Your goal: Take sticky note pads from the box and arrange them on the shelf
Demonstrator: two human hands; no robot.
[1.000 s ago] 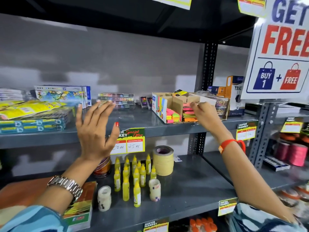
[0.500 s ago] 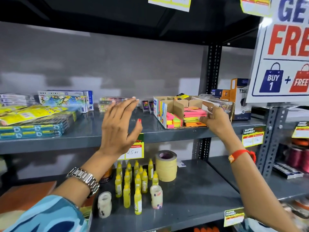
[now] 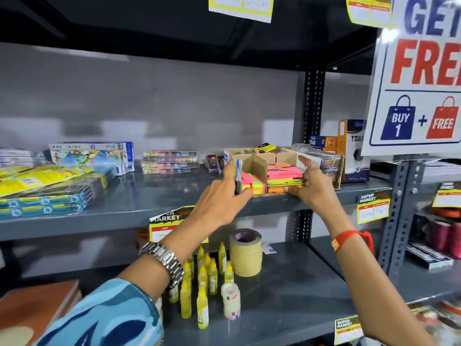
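Note:
An open cardboard box (image 3: 260,159) sits on the upper grey shelf (image 3: 149,196), right of centre. Inside it are two piles of sticky note pads: a small pink, green and orange pile (image 3: 255,183) on the left, and a wider pink, yellow and orange stack (image 3: 284,176) on the right. My left hand (image 3: 224,197) wraps around the box's front left wall. My right hand (image 3: 310,187) clasps the right end of the wider stack, thumb under the bottom orange pad, fingers against the side. A yellow pad (image 3: 265,147) sticks up at the back of the box.
Colour-set boxes (image 3: 92,156), yellow packets (image 3: 45,176) and flat cases (image 3: 169,162) lie left on the same shelf. Trio boxes (image 3: 351,151) stand right of the box. Below are glue bottles (image 3: 207,275) and a tape roll (image 3: 245,252). A promo sign (image 3: 421,78) hangs at upper right.
My left hand, earlier open in the air, moved right and closed on the box's left wall. My right hand came forward from the back of the box to the stack's front right side.

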